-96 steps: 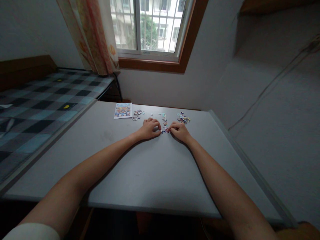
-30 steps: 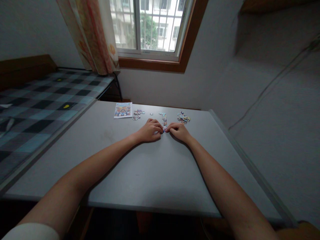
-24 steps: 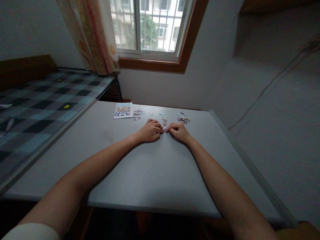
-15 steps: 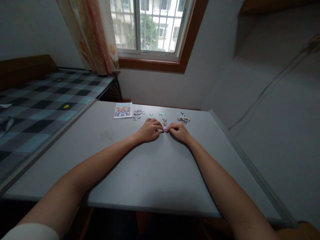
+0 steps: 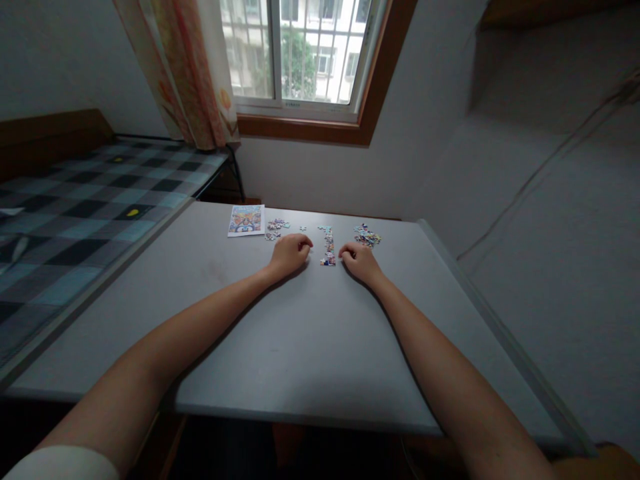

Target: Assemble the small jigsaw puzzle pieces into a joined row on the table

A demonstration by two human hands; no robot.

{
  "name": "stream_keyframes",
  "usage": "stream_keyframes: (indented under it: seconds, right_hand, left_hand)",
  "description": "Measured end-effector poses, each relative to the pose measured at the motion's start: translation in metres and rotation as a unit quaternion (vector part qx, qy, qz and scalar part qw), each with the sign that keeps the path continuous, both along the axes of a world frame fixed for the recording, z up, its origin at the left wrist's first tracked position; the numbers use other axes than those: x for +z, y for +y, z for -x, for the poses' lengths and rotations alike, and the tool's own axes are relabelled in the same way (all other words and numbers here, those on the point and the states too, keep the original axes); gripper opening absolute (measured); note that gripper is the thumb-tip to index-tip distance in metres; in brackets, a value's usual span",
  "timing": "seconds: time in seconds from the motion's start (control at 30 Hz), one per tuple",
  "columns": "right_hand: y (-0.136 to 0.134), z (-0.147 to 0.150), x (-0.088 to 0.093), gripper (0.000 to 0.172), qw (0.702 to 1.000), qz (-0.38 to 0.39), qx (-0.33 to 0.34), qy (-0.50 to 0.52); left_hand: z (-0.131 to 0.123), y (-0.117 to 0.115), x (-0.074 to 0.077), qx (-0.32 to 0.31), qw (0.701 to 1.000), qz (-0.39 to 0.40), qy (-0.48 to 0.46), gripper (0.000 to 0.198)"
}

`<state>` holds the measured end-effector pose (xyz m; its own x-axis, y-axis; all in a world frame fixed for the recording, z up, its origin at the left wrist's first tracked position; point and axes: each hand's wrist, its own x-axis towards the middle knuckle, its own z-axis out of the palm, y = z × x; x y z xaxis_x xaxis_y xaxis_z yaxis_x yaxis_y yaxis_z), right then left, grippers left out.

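Observation:
A joined strip of jigsaw puzzle pieces (image 5: 329, 243) lies on the table between my hands, running away from me, with short turns to the left at both ends. My left hand (image 5: 293, 253) rests to the left of it, apart from the strip, with curled fingers and no piece visible in them. Just right of the strip's near end is my right hand (image 5: 360, 260); its fingers are bent inward, and no piece shows there either. One loose puzzle piece (image 5: 303, 229) lies beyond my left hand.
A pile of loose pieces (image 5: 367, 236) lies beyond my right hand. Another group of pieces (image 5: 277, 227) is at the back left, beside a printed picture sheet (image 5: 247, 221). The grey table (image 5: 280, 347) stands between a checked bed (image 5: 125, 181) and the right wall.
My left hand has drawn back leftward off the strip and its fingers have curled in. The right hand has shifted slightly right, so the strip's near end is uncovered.

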<state>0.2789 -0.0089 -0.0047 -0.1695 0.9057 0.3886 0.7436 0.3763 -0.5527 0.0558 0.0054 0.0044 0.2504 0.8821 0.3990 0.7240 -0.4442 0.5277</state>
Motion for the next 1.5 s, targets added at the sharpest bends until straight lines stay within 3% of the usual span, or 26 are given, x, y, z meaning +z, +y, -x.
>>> stream_keyframes:
  seconds: [0.13, 0.3, 0.6, 0.87, 0.97, 1.17, 1.5]
  right_hand:
    - [0.001, 0.0, -0.002, 0.021, 1.0, 0.003, 0.002, -0.016]
    - [0.001, 0.001, -0.001, 0.022, 0.999, 0.013, 0.005, -0.029]
    - [-0.001, 0.001, 0.0, 0.022, 0.999, 0.012, 0.001, -0.033]
    - [-0.001, 0.001, 0.001, 0.022, 0.999, 0.012, 0.003, -0.03]
    - [0.0, 0.001, 0.001, 0.022, 0.999, 0.015, 0.001, -0.036]
    - [0.0, 0.001, -0.001, 0.022, 0.999, 0.011, 0.001, -0.036]
    - [0.0, 0.002, 0.0, 0.021, 1.0, 0.007, 0.002, -0.03]
  left_hand:
    - [0.0, 0.002, -0.002, -0.075, 0.997, -0.022, -0.019, 0.028]
    - [0.0, -0.001, -0.003, -0.17, 0.983, -0.053, 0.037, 0.033]
    - [-0.001, -0.004, -0.002, -0.113, 0.99, -0.048, 0.068, 0.025]
    - [-0.001, -0.005, 0.0, -0.108, 0.99, -0.047, 0.083, 0.022]
    - [-0.001, -0.006, -0.001, -0.125, 0.985, -0.063, 0.105, 0.021]
    - [-0.001, -0.012, 0.002, -0.219, 0.954, -0.112, 0.174, 0.024]
    - [0.0, -0.01, 0.002, -0.25, 0.945, -0.108, 0.179, 0.027]
